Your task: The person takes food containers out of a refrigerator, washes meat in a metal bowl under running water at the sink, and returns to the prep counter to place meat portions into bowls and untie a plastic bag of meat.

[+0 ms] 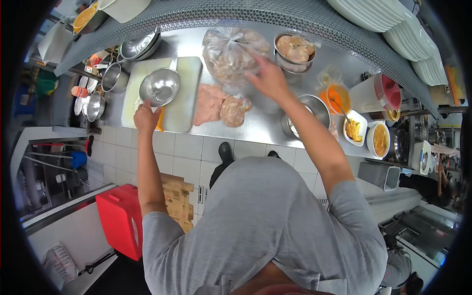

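On the white cutting board [185, 110] sits a shiny metal bowl [160, 87]. My left hand [146, 118] pinches its near rim. A narrow metal piece [174, 61] shows beyond the bowl, and a yellow-orange handle [160, 119] pokes out by my left hand; the bowl hides whatever lies between them. My right hand [269, 79], slightly blurred, is over the right side of a clear plastic bag [231, 51] of pale raw meat, fingers apart. Contact with the bag is unclear. Flat raw meat [208, 104] and a plastic-wrapped piece [235, 111] lie between board and right arm.
A metal bowl of meat pieces [295, 48] stands behind my right hand. To the right are a metal pot [314, 109], an orange-filled tub [337, 98], a white dish of yellow strips [354, 129] and a sauce container [380, 140]. A mesh shelf [275, 17] overhangs the counter.
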The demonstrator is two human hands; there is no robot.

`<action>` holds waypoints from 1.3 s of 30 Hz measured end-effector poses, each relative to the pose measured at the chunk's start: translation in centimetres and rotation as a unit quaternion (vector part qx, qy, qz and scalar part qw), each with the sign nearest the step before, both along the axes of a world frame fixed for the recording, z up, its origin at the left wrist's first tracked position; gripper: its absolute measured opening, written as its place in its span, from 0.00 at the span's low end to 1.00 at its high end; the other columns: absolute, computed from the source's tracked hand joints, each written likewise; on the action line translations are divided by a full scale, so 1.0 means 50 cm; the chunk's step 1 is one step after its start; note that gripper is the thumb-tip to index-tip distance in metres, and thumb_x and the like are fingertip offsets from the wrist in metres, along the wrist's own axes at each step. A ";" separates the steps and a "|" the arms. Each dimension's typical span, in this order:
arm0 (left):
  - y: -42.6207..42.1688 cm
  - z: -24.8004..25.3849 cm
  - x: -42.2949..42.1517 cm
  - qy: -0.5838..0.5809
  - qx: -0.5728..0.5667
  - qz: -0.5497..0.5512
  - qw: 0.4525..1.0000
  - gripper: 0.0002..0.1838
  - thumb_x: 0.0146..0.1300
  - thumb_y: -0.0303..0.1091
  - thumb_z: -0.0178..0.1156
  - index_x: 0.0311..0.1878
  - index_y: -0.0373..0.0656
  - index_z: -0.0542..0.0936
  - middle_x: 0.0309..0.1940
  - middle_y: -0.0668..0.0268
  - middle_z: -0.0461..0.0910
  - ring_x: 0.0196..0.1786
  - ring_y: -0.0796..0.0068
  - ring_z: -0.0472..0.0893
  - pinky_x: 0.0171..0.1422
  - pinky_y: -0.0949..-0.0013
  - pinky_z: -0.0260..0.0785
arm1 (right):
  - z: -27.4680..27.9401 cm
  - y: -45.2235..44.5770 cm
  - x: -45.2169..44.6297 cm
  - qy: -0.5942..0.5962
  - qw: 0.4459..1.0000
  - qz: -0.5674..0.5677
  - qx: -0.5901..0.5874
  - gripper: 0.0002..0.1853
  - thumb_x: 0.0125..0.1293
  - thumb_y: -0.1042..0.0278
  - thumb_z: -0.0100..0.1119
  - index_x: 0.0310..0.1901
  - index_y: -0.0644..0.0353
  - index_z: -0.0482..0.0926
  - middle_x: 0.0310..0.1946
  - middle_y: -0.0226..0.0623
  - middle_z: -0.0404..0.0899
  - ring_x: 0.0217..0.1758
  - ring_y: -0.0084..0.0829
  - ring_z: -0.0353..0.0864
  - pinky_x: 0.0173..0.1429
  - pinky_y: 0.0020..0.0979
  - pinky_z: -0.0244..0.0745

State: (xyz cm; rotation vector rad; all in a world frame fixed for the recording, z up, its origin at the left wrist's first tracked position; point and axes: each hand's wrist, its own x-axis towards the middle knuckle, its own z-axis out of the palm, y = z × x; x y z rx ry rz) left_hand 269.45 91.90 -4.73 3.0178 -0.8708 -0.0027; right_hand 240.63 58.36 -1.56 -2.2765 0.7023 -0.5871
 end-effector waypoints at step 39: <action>-0.223 0.071 -0.352 0.225 -0.274 -0.293 0.888 0.41 0.54 0.40 0.78 0.71 0.43 0.72 0.51 0.53 0.82 0.46 0.53 0.85 0.50 0.55 0.80 | 0.025 0.175 -0.217 0.100 0.994 0.035 0.019 0.14 0.69 0.58 0.60 0.35 0.62 0.83 0.32 0.49 0.85 0.37 0.53 0.85 0.43 0.50 0.78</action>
